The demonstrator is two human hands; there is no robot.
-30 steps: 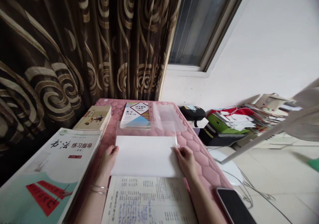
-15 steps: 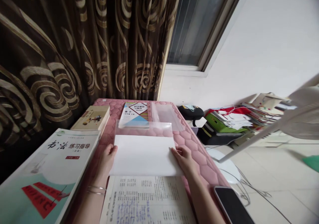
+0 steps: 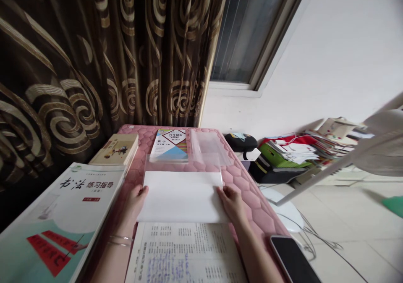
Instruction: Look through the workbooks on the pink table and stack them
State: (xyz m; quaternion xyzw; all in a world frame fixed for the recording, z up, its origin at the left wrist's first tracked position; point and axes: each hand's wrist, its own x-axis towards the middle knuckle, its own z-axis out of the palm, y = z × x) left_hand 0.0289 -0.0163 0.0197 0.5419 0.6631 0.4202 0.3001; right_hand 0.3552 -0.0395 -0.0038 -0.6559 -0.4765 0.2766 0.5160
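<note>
A white sheet [image 3: 182, 197] lies across the middle of the table, with a clear plastic cover [image 3: 181, 163] reaching past its far edge. My left hand [image 3: 137, 198] pinches its left side between thumb and fingers, and my right hand [image 3: 231, 201] pinches the right side. Whether the sheet sits inside the plastic, I cannot tell. Directly below, on my side, a printed page [image 3: 185, 253] with blue handwriting shows between my forearms. Its far part is hidden at the white sheet's near edge.
On the pink quilted tablecloth [image 3: 252, 207], a workbook [image 3: 170, 144] and another clear cover [image 3: 208, 146] lie at the back. Stacked books [image 3: 72, 216] stand at left, a small beige book [image 3: 116, 148] behind them. A phone [image 3: 292, 258] rests by the right edge, near a lamp [image 3: 324, 174].
The clear plastic beyond the white sheet has settled lower and flatter, and its far right corner sits slightly further right. Both hands keep their hold, nearly still.
</note>
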